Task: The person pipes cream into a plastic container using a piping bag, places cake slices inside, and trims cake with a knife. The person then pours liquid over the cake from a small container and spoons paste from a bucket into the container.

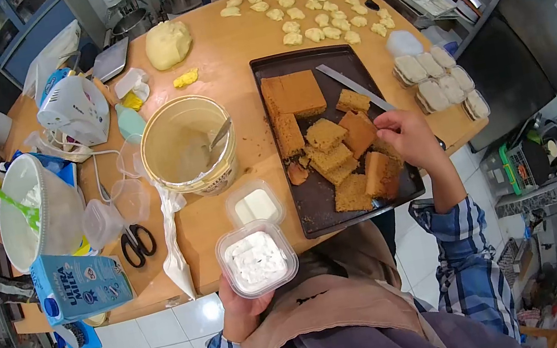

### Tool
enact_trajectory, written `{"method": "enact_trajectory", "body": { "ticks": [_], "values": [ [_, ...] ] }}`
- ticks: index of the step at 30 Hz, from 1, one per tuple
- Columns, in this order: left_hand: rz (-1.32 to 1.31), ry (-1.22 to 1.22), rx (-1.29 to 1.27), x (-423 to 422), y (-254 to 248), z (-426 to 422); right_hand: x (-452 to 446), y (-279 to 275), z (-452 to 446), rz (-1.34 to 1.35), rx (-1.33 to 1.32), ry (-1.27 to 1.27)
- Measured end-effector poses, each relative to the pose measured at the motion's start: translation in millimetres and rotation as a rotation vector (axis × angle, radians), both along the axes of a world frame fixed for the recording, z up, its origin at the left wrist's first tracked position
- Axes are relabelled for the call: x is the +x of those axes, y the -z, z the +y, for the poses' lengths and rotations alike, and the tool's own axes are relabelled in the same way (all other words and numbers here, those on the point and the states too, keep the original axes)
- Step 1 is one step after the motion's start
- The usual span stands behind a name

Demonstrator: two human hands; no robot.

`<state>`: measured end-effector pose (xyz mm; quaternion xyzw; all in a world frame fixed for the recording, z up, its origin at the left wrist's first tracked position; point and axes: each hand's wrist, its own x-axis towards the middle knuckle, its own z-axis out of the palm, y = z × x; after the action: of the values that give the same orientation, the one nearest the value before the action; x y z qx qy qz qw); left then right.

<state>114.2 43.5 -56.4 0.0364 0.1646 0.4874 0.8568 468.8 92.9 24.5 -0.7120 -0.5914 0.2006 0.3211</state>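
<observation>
My left hand (pixel 243 305) holds up a clear square plastic tub (pixel 257 258) filled with white cream. Just behind it on the table stands a second tub (pixel 255 206) with a smooth white top. Over the right side of a dark baking tray (pixel 317 224) is my right hand (pixel 408 140), its fingers curled close together by a brown cake piece (pixel 359 133). What those fingers grip, if anything, is hidden. A long knife (pixel 352 85) lies across the tray's edge and passes beneath this hand. Cut cake chunks (pixel 326 134) and a larger cake block (pixel 293 94) sit on the tray.
Left of the tray are a big tub with a spoon (pixel 188 145), a piping bag (pixel 174 252), scissors (pixel 136 245), a milk carton (pixel 82 285) and a white bowl (pixel 39 209). Dough pieces (pixel 322 20) and a dough ball (pixel 168 44) lie at the back; filled containers (pixel 433 78) stand right.
</observation>
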Motion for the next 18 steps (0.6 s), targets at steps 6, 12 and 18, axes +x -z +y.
{"method": "enact_trajectory", "body": {
  "ticks": [6,12,18],
  "values": [
    [-0.023,-0.022,-0.009,0,0,-1,-10,-23,-17,-0.073,-0.112,-0.214],
    [-0.02,-0.04,0.036,-1,-2,-2,-16,-22,-39,-0.207,-0.139,-0.303],
    [-0.002,-0.04,0.021,1,-2,-2,-28,-9,-56,-0.208,-0.068,-0.214]
  ]
}}
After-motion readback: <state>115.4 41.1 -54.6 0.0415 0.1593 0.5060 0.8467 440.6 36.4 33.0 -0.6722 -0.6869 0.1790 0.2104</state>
